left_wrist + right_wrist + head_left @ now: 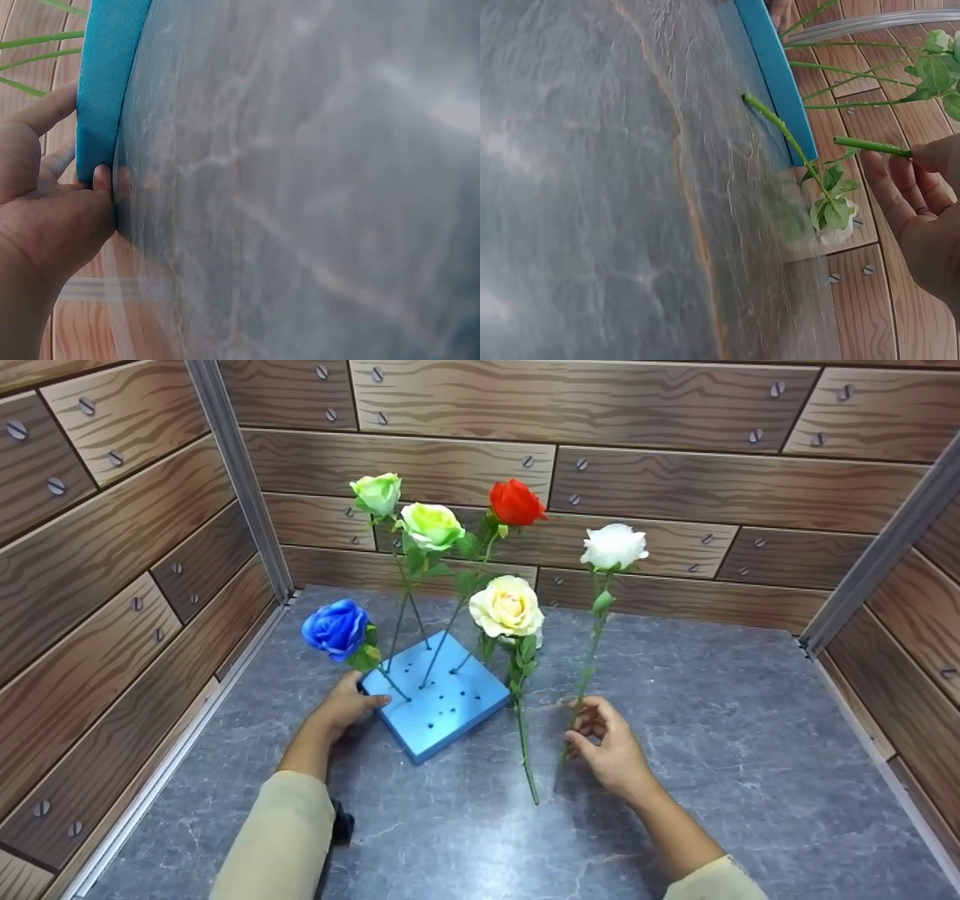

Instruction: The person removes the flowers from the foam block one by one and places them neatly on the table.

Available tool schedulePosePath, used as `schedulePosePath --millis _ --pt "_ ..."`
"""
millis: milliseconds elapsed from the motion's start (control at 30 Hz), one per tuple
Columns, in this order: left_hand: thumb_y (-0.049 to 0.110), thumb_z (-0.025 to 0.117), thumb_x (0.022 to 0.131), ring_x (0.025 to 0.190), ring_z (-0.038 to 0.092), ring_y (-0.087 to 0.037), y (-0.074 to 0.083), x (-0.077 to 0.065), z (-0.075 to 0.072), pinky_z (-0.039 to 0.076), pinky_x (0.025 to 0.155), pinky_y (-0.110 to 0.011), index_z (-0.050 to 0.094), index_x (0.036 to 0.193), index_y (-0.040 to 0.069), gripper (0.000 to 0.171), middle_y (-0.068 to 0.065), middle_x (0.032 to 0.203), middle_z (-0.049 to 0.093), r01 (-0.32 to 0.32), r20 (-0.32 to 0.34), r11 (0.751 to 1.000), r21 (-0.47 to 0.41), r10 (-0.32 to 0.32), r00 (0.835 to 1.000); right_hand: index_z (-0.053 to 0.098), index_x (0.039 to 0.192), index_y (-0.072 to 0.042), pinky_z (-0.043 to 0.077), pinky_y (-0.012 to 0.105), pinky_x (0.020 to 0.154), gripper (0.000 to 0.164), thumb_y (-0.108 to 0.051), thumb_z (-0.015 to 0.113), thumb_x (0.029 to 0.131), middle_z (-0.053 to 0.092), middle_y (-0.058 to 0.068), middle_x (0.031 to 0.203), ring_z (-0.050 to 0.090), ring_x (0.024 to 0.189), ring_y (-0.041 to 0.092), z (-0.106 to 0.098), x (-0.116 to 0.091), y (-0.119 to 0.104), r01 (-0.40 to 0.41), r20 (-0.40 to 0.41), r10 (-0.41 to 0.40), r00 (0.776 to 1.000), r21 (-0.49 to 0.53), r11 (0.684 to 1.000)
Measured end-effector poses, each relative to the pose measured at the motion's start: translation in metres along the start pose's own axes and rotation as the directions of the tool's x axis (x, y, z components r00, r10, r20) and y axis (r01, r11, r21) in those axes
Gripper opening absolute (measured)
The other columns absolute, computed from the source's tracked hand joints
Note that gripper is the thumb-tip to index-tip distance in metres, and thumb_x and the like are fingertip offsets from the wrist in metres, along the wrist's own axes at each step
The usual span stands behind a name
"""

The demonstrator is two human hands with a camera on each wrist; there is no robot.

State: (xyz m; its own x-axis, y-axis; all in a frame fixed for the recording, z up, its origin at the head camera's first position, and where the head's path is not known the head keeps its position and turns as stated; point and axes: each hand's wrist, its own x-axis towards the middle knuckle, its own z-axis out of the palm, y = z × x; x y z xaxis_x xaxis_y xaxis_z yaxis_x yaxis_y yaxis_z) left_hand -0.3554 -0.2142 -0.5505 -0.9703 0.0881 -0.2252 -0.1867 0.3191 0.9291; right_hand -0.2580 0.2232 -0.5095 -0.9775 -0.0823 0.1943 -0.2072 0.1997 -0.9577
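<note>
Above the grey tabletop (pixel 720 735), right of centre, the right hand (pixel 609 746) pinches a white rose (pixel 615 547); the left hand (pixel 349 706) grips a blue block (pixel 420 712).

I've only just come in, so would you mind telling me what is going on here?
A person's left hand grips the edge of a blue block with small holes in its top. Their right hand pinches a white rose low on its stem, bloom up and apart from the block. A blue rose, two pale green roses, a red rose and a cream rose stand in the block. Another pale rose lies on the table beside it.
</note>
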Motion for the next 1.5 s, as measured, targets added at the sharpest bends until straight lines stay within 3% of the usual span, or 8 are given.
schedulePosePath --millis 200,567,967,1133,1500 --pt "0.019 0.077 0.101 0.165 0.025 -0.042 0.0 0.002 0.0 0.026 0.136 -0.057 0.027 0.17 0.003 0.088 -0.024 0.176 0.028 0.003 0.008 1.0 -0.005 -0.003 1.0 0.052 0.14 0.005 0.067 0.034 0.067 0.052 0.021 0.066 0.093 0.058 0.01 0.096 0.063 0.079 0.013 -0.008 0.0 0.001 -0.074 0.069 0.075 0.995 -0.016 0.997" --pt "0.018 0.079 0.1 0.165 0.026 -0.043 -0.002 0.003 0.0 0.026 0.136 -0.056 0.029 0.169 0.003 0.087 -0.024 0.176 0.028 -0.007 -0.007 1.0 -0.007 0.007 1.0 0.042 0.144 0.003 0.068 0.038 0.067 0.054 0.017 0.063 0.096 0.056 0.007 0.094 0.062 0.08 0.016 -0.021 -0.002 0.011 -0.193 0.138 0.201 0.97 -0.07 0.979" --pt "0.019 0.077 0.101 0.166 0.023 -0.042 -0.001 0.0 0.0 0.024 0.137 -0.057 0.029 0.169 0.002 0.085 -0.024 0.178 0.024 -0.003 0.0 1.0 -0.003 0.003 1.0 0.045 0.139 0.001 0.066 0.038 0.064 0.05 0.016 0.064 0.096 0.057 0.007 0.09 0.062 0.077 0.02 -0.022 -0.008 0.019 -0.261 0.131 0.287 0.949 -0.184 0.948" --pt "0.015 0.077 0.1 0.161 0.032 -0.043 -0.001 0.001 0.002 0.028 0.135 -0.056 0.034 0.166 -0.001 0.08 -0.026 0.171 0.035 -0.034 -0.001 0.999 -0.008 0.034 0.999 0.045 0.137 0.001 0.065 0.035 0.064 0.049 0.016 0.064 0.096 0.056 0.007 0.089 0.066 0.076 0.02 -0.019 -0.008 0.02 -0.294 0.112 0.318 0.942 -0.187 0.937" --pt "0.016 0.076 0.101 0.166 0.025 -0.043 -0.001 -0.001 0.0 0.023 0.137 -0.058 0.029 0.169 0.002 0.084 -0.024 0.176 0.028 -0.022 0.003 1.0 -0.011 0.022 1.0 0.046 0.142 0.002 0.065 0.036 0.065 0.051 0.016 0.063 0.096 0.058 0.007 0.09 0.065 0.077 0.02 -0.021 -0.001 0.027 -0.362 0.109 0.386 0.916 -0.188 0.913"
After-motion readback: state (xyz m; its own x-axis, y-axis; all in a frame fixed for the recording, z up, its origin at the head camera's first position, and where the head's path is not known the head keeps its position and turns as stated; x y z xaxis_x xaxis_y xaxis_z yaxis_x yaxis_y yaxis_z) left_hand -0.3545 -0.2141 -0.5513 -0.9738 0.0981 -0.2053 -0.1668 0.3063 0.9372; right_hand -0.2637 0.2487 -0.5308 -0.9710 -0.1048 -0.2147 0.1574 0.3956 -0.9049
